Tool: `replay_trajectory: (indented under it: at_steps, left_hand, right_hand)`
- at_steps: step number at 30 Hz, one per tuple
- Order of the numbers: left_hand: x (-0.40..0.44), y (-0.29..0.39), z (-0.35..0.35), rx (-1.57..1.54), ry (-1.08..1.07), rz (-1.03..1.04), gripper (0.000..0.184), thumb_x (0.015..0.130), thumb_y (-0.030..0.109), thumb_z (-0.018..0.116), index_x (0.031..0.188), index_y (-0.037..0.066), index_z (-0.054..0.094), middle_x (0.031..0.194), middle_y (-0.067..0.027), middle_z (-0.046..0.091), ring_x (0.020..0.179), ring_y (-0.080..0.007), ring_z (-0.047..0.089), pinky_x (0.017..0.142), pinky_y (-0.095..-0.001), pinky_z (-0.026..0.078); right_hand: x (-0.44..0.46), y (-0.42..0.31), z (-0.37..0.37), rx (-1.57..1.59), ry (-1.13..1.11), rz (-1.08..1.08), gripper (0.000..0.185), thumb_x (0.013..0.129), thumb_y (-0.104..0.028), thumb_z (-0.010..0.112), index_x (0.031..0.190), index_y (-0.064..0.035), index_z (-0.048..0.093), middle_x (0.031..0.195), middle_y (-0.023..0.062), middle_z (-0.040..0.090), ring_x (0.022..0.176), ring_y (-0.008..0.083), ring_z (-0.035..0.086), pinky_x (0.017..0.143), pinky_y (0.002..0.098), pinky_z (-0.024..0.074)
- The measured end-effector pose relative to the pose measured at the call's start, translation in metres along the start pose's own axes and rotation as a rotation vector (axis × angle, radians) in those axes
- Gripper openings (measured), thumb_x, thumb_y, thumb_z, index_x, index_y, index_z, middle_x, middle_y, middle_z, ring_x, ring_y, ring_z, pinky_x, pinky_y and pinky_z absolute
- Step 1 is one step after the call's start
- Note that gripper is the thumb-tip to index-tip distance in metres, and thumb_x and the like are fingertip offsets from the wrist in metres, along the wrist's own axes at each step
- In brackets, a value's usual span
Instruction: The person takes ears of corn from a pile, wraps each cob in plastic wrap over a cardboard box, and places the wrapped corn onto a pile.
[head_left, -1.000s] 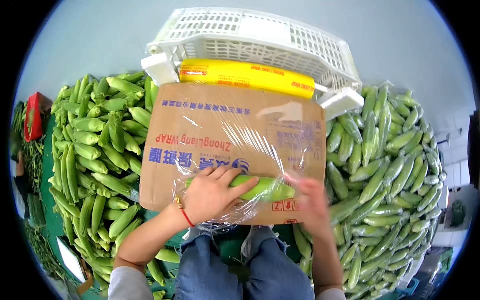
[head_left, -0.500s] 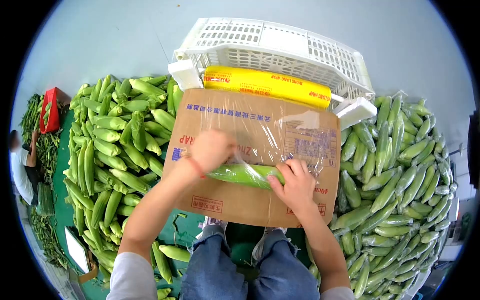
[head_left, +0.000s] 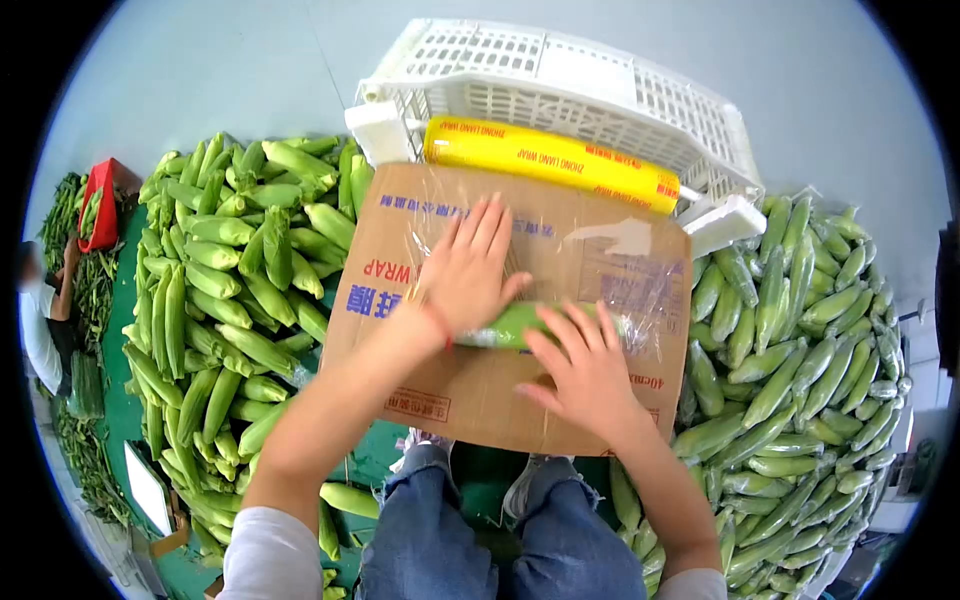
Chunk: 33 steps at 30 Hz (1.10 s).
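An ear of corn in green husk (head_left: 512,326) lies crosswise on a flattened cardboard sheet (head_left: 500,410), with clear plastic film around it and spread on the cardboard. My left hand (head_left: 468,262) lies flat, fingers stretched out over the film just beyond the corn, its wrist over the corn's left end. My right hand (head_left: 580,372) has its fingers spread and its fingertips resting on the corn's right part. Behind the cardboard is a yellow roll of plastic wrap (head_left: 550,163) on a white rod.
A white plastic crate (head_left: 590,85) stands behind the roll. Unwrapped corn (head_left: 230,290) is heaped on the left, film-wrapped corn (head_left: 800,400) on the right. At far left are another person (head_left: 45,330) and a red basket (head_left: 98,205). A white flat panel (head_left: 150,488) leans at lower left.
My left hand has opened from a closed grip on the film and moved forward and right, lying flat. My right hand's fingers have spread over the corn, which has shifted slightly away and right.
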<state>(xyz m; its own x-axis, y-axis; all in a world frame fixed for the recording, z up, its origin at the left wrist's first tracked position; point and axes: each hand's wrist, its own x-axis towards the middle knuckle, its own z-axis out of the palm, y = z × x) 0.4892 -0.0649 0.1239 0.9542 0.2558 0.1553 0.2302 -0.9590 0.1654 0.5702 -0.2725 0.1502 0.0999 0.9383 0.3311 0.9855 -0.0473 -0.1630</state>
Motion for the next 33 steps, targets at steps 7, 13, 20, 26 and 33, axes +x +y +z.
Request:
replay_trajectory:
  at_steps: [7,13,20,26,33]
  left_hand:
    - [0.094,-0.023,0.013,0.055,-0.527,0.108,0.097,0.076,0.035,0.074,0.143,-0.012,0.024,0.154,-0.0288,0.017,0.144,-0.0374,0.021,0.117,-0.0376,0.025]
    - [0.080,-0.023,0.002,-0.077,-0.500,0.110,0.098,0.074,0.040,0.076,0.143,-0.010,0.028,0.154,-0.0265,0.021,0.142,-0.0369,0.025,0.115,-0.0370,0.030]
    - [-0.026,0.021,-0.034,-0.683,0.374,0.235,0.050,0.091,0.029,0.058,0.134,0.005,0.053,0.143,-0.0224,0.045,0.136,-0.0387,0.038,0.111,-0.0464,0.032]
    - [-0.042,0.059,-0.025,-2.010,0.480,0.065,0.061,0.090,0.022,0.059,0.146,0.015,0.036,0.129,-0.0222,0.056,0.112,-0.0353,0.059,0.090,-0.0492,0.050]
    - [-0.047,0.032,-0.033,-1.999,0.447,-0.568,0.025,0.103,0.036,0.040,0.109,0.013,0.047,0.084,-0.0068,0.052,0.074,-0.0197,0.058,0.068,-0.0357,0.053]
  right_hand:
    - [0.052,0.057,0.027,-0.016,-0.149,-0.006,0.053,0.067,-0.044,0.077,0.100,-0.0095,0.056,0.092,0.0097,0.062,0.089,0.0272,0.061,0.074,0.0402,0.0520]
    - [-0.019,-0.015,-0.016,0.395,-0.561,0.031,0.058,0.072,-0.050,0.074,0.107,-0.0062,0.059,0.093,0.0134,0.065,0.080,0.0306,0.066,0.068,0.0400,0.0539]
    - [-0.097,-0.038,-0.028,0.991,-0.302,0.737,0.064,0.083,-0.052,0.066,0.126,-0.0069,0.053,0.102,0.0178,0.066,0.084,0.0306,0.067,0.071,0.0415,0.0549]
    - [-0.028,-0.065,-0.001,3.045,-0.634,0.633,0.075,0.092,-0.066,0.039,0.135,-0.0046,0.043,0.090,0.0219,0.061,0.065,0.0290,0.061,0.048,0.0363,0.0506]
    - [-0.037,-0.055,0.002,2.476,-0.456,1.120,0.088,0.088,-0.069,0.049,0.145,-0.0051,0.028,0.094,0.0201,0.061,0.052,0.0221,0.054,0.040,0.0276,0.0424]
